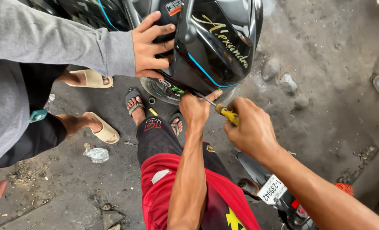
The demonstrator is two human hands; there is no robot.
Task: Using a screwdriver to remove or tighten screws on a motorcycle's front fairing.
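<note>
A glossy black motorcycle body panel point(215, 42) with a blue stripe and gold script fills the top middle. My right hand point(251, 127) grips a yellow-handled screwdriver point(225, 113), its shaft pointing left to the panel's lower edge. My left hand point(196, 108) pinches that lower edge next to the screwdriver tip. Another person's hand point(149, 44), on a grey sleeve point(49, 38), presses flat against the panel's left side.
The other person stands at left in beige sandals point(105, 131). My own sandalled feet point(135, 104) rest under the panel on dirty concrete. A crumpled plastic cup point(98, 154) lies at left. A motorcycle tail with a white plate point(272, 189) sits at lower right. Stones point(288, 83) lie beyond.
</note>
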